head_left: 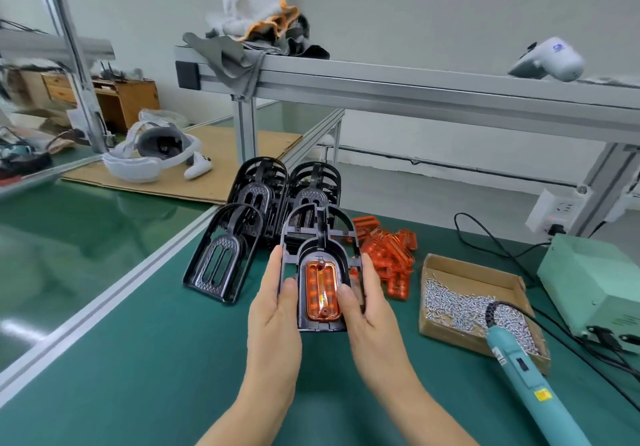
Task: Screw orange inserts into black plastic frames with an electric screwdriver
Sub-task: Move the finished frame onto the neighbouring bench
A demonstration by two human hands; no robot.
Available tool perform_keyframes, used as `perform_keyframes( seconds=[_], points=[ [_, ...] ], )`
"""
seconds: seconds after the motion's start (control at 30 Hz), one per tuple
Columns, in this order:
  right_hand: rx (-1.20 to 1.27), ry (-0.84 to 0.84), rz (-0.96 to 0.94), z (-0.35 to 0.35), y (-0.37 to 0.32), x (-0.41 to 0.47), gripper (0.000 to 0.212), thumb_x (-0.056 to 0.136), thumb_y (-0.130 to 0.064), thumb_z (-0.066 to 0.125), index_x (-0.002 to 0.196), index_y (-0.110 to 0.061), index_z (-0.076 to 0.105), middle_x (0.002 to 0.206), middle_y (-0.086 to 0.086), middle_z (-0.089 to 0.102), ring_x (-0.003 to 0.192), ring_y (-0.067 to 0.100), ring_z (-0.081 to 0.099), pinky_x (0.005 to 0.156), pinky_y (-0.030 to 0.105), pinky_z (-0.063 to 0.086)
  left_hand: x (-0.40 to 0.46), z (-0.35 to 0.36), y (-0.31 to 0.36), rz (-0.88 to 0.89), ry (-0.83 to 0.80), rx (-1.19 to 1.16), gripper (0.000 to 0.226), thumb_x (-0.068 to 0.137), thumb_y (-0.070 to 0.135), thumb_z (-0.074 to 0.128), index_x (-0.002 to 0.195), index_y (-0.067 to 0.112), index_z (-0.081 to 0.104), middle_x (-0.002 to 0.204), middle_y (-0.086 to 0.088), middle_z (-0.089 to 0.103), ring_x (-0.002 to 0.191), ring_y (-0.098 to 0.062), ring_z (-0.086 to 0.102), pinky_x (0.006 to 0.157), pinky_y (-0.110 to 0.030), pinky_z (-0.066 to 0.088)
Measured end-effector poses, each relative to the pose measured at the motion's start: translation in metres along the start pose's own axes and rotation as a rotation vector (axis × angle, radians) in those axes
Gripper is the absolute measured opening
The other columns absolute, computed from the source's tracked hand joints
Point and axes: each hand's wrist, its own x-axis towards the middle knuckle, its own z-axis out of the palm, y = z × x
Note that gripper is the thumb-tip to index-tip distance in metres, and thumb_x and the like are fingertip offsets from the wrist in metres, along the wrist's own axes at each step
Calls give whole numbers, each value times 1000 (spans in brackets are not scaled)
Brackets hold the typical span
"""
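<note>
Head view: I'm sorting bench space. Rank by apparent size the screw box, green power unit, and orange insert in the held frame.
1. Screw box and green power unit: similar, the unit cropped, so unranked.
2. Orange insert: clearly smallest, despite being nearer the camera.

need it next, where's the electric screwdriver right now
In the head view, the electric screwdriver lies at the lower right on the green mat, its tip over the cardboard box of screws, untouched by either hand.

Black plastic frame (320, 265), arched top, held upright above green mat; orange insert (321, 295) seated in its lower pocket. More black frames (263, 210) stacked behind and left. Loose orange inserts (389, 251) heaped right. Teal electric screwdriver (523, 373) lying lower right, tip over screw box (467, 300).
</note>
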Motion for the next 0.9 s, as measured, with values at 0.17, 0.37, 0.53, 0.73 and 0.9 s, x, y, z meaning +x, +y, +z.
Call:
perform_keyframes(
  seconds=[0.17, 0.37, 0.53, 0.73, 0.9],
  points=[
    [25, -108, -15, 41, -8, 9, 61, 101, -34, 43, 152, -30, 11, 135, -33, 32, 117, -32, 29, 92, -5, 24, 11, -37, 11, 32, 88, 5, 45, 101, 10, 38, 138, 35, 43, 129, 20, 57, 117, 3, 54, 98, -23, 45],
    [32, -248, -49, 97, -19, 22, 62, 101, -32, 42, 154, -25, 9, 153, -10, 32, 135, -9, 31, 108, 9, 23, 22, -85, 25, 84, 252, 37, 43, 102, 8, 36, 128, 40, 46, 108, 31, 65, 103, 8, 61, 80, -12, 48],
    [-23, -362, -86, 146, -23, 29, 62, 103, -33, 40, 155, -23, 8, 158, -7, 25, 139, -2, 27, 113, 14, 19, 30, -130, 30, 81, 386, 79, 42, 102, 15, 39, 137, 38, 43, 126, 29, 54, 115, 11, 51, 93, -17, 40],
    [-85, -453, -108, 192, -22, 37, 60, 104, -30, 38, 155, -22, 8, 159, -3, 25, 143, 3, 24, 115, 18, 17, 38, -169, 32, 78, 474, 158, 45, 102, 13, 36, 144, 29, 37, 132, 25, 47, 115, 16, 43, 90, -11, 33],
    [-122, -534, -108, 231, -21, 44, 59, 105, -28, 35, 155, -17, 7, 161, 0, 21, 146, 8, 20, 119, 27, 17, 48, -200, 35, 66, 557, 223, 46, 101, 10, 34, 145, 24, 36, 145, 14, 40, 131, 0, 38, 110, -26, 29]
  ],
)
